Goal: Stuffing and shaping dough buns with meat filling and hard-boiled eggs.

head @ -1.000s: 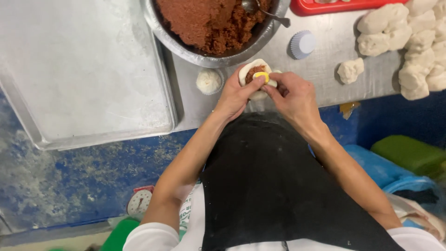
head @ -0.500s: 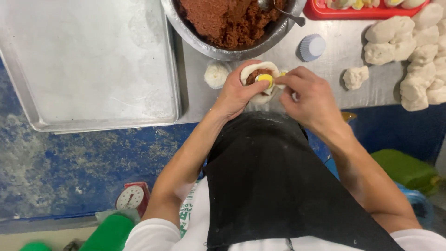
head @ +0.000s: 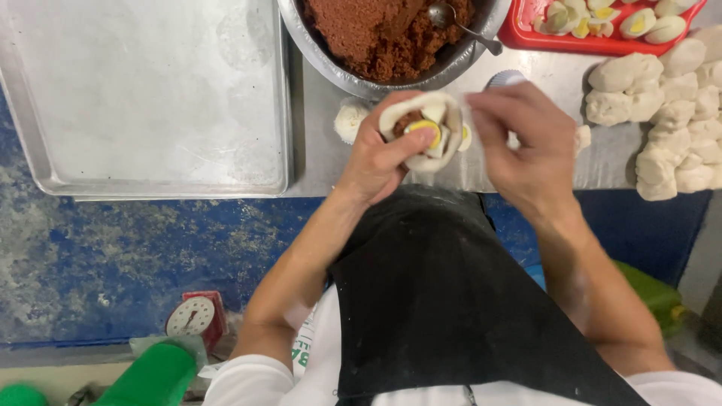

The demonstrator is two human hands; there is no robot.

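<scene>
Steel worktop (head: 316, 162) supports my work: my left hand (head: 380, 154) cups the filled dough round (head: 423, 129), thumb on the egg; my right hand (head: 526, 146) pinches its right edge.

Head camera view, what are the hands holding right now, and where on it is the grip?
The left hand cups a filled dough round from below, thumb pressing the egg piece in its centre. The right hand pinches the dough's right edge.
</scene>
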